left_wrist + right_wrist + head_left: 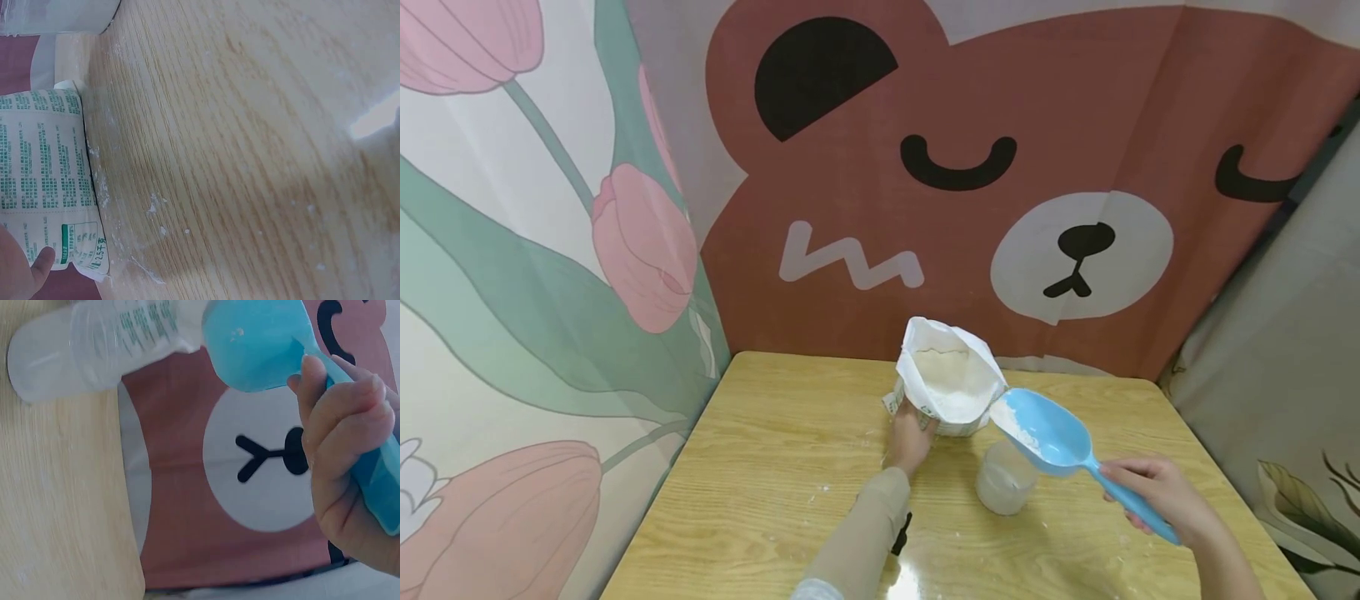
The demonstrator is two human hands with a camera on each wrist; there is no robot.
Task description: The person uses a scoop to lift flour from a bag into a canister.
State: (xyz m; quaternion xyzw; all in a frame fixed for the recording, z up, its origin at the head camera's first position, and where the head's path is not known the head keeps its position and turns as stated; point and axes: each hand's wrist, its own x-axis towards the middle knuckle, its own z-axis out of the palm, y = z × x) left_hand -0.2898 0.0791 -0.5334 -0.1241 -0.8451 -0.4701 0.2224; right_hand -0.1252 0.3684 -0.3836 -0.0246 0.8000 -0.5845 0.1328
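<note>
An upright white bag (pixel 985 358) with green print stands near the table's back edge, its top wide open on pale flour-like powder (pixel 947 375). My left hand (pixel 912 440) grips the bag's lower left side; the thumb lies across the printed face in the left wrist view. My right hand (pixel 1157 493) holds a light blue scoop (pixel 1063 442) by its handle. White powder (pixel 1017 421) lies along the bowl's left side, beside the bag's mouth. Under the scoop, a translucent jar (pixel 1003 487) stands on the table, its top partly hidden.
The wood-grain table (pixel 760 467) carries scattered specks of white powder (pixel 153 203). Behind it hangs a curtain (pixel 850 317) with a bear print, and a tulip-print curtain (pixel 550 333) hangs on the left. Another pale curtain (pixel 1285 350) borders the right side.
</note>
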